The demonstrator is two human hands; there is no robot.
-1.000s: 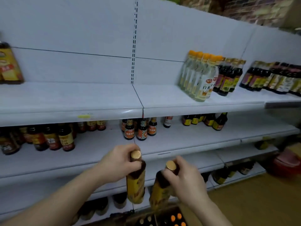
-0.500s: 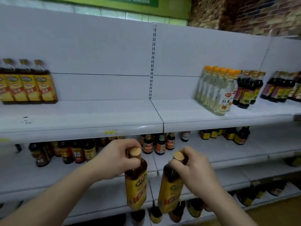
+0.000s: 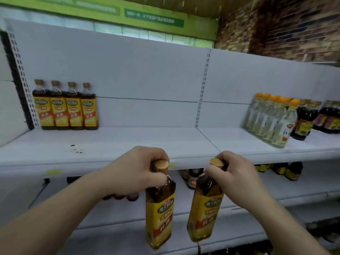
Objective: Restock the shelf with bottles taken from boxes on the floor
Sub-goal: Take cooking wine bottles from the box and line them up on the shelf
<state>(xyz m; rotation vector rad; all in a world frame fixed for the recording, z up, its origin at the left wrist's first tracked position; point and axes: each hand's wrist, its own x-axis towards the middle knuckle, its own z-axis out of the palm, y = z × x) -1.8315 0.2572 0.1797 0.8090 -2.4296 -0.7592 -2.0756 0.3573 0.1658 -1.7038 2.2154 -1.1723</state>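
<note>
My left hand grips the neck of a brown bottle with a yellow label and gold cap. A second matching bottle hangs from my right hand, which holds it by the neck just under the cap. Both bottles hang upright in front of the top shelf's front edge, a little below its level. On that white top shelf, at the far left, stands a row of several matching yellow-label bottles.
Clear bottles with orange caps and dark sauce bottles stand at the right of the top shelf. Small dark specks mark the shelf's left part. Lower shelves hold small dark bottles. A brick wall rises at the right.
Both hands have lifted the two bottles upward, from the lower shelves to just under the top shelf's edge. The view has tilted up and the row of matching bottles at the left has come into view.
</note>
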